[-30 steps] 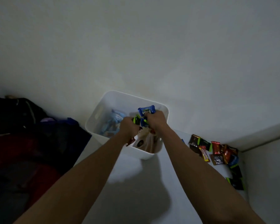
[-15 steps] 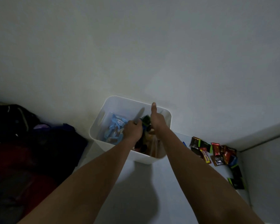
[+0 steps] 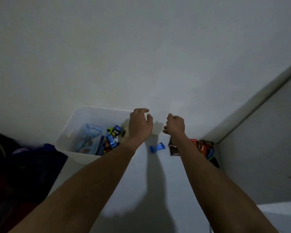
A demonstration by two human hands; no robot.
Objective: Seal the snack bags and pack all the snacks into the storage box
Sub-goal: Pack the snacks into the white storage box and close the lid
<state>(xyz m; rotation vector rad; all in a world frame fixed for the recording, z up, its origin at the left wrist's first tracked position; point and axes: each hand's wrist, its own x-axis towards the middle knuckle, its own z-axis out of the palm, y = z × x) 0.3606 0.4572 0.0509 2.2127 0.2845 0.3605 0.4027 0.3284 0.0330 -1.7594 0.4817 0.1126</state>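
In the head view, your storage box [image 3: 79, 157] already holds a blue snack bag [image 3: 91, 138] and a heap of small wrapped snacks [image 3: 112, 137], so part of the packing looks done. I cannot tell whether that bag is sealed. Your left hand [image 3: 140, 125] hovers over the box's right rim, fingers loosely curled and holding nothing. Your right hand [image 3: 175, 126] is to the right of the box with its fingers curled and palm hidden, so I cannot tell if it holds anything. Left to pack are a blue wrapped snack [image 3: 157, 147] just right of the box, a brown packet [image 3: 174, 150] beyond it, and a pile of snacks [image 3: 205, 147] farther right.
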